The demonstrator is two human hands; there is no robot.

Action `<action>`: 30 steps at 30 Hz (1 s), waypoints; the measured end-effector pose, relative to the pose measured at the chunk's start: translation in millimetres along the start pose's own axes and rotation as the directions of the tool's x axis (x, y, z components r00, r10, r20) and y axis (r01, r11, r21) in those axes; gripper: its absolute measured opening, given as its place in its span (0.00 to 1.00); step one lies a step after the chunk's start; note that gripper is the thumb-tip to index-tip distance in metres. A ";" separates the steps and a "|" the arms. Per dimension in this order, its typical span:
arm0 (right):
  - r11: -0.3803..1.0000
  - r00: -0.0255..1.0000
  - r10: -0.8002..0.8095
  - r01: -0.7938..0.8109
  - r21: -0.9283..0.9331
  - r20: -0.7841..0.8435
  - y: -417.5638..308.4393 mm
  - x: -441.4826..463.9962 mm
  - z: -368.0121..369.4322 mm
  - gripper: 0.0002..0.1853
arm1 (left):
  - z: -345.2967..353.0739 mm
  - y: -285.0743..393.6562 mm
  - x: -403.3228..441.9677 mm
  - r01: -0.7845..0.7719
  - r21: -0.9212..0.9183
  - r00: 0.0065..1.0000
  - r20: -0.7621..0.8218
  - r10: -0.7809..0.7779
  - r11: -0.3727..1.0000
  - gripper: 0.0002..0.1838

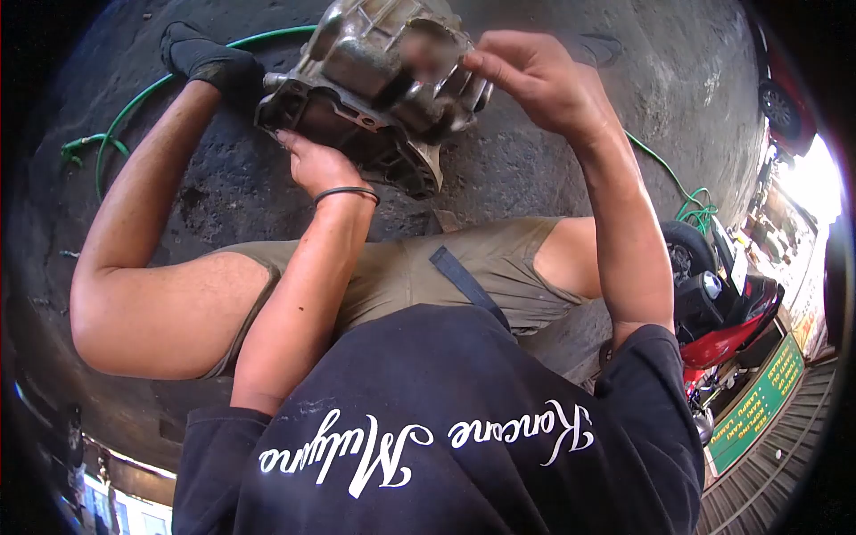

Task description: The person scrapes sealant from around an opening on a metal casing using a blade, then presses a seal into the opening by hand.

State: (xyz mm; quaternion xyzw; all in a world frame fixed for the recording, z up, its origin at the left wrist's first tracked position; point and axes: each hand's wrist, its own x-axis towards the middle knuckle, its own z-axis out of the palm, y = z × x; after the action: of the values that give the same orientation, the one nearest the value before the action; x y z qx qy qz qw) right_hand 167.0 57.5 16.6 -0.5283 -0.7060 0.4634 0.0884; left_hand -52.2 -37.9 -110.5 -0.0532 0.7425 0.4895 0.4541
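A bulky metal engine casing (357, 58) is held tilted above the dark floor, its ribbed side up and its flat, hollow flange edge towards me. My left hand (325, 165) grips that lower edge from beneath, with the fingertips hidden behind the metal. At the casing's upper right, my right hand (539, 85) has thumb and fingers pinched together against the rim. Whatever it may hold there is hidden. A patch of the casing beside those fingers looks blurred.
My bent legs (169, 312) lie on either side, with a dark shoe (209, 62) at upper left. A green hose (125, 125) runs over the stained floor (660, 89). A red motorbike (722, 343) and a green sign (758, 406) stand at the right.
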 end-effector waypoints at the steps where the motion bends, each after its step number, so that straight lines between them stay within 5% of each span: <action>1: 0.998 0.998 -0.049 0.050 0.049 -0.030 7.8 2.7 1.8 0.22 | -1.6 4.4 -2.7 0.029 0.003 1.000 -0.002 -0.029 1.000 0.41; 6: 0.942 0.998 -0.056 0.057 0.330 -0.015 17.2 28.0 7.8 0.13 | 0.2 18.1 -2.5 0.022 0.222 0.993 -0.116 0.004 0.975 0.42; 8: 0.981 0.962 -0.167 0.141 0.134 0.216 13.8 32.1 -16.4 0.17 | 1.6 19.0 -0.7 0.062 0.293 0.986 -0.166 -0.013 0.954 0.42; 13: 0.948 0.975 -0.157 0.104 0.300 0.156 14.5 44.2 -11.6 0.17 | -0.5 12.7 10.8 -0.025 0.202 0.991 -0.123 0.051 0.979 0.41; 17: 0.968 0.928 -0.251 0.236 0.085 0.276 6.5 53.5 -16.8 0.19 | 1.0 10.7 18.1 -0.084 0.207 0.981 -0.157 0.118 0.975 0.40; 19: 0.934 0.970 -0.170 0.103 0.341 0.174 15.5 56.3 -2.1 0.21 | 1.6 15.2 19.3 -0.070 0.191 0.983 -0.155 0.100 0.979 0.40; 23: 0.950 0.897 -0.294 0.311 0.001 0.329 11.1 47.7 -6.5 0.17 | 2.4 14.7 27.5 -0.030 0.144 0.976 -0.208 0.059 0.989 0.41; 25: 0.890 0.863 -0.405 0.448 -0.086 0.304 0.1 40.9 -1.0 0.13 | 1.0 14.5 29.7 -0.036 0.145 0.981 -0.185 0.062 0.989 0.41; 27: 0.921 0.915 -0.369 0.337 -0.194 -0.163 -15.3 25.2 15.5 0.12 | -3.0 12.2 28.1 -0.029 0.151 0.985 -0.163 0.054 0.988 0.41; 29: 0.926 0.899 -0.369 0.336 -0.171 -0.237 -18.2 25.7 28.3 0.13 | -1.8 12.1 28.5 -0.031 0.141 0.987 -0.151 0.052 0.990 0.41; 30: 0.813 0.723 -0.582 0.505 -0.290 -0.373 -12.1 35.7 36.6 0.09 | -2.5 9.8 33.0 -0.032 0.140 0.988 -0.145 0.052 0.990 0.41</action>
State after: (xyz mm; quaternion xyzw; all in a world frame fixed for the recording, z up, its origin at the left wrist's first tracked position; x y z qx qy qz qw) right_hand 121.2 66.4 -7.7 -0.3942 -0.8264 0.2223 0.3350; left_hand -78.2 -22.7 -127.5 -0.0426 0.8071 0.4415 0.3897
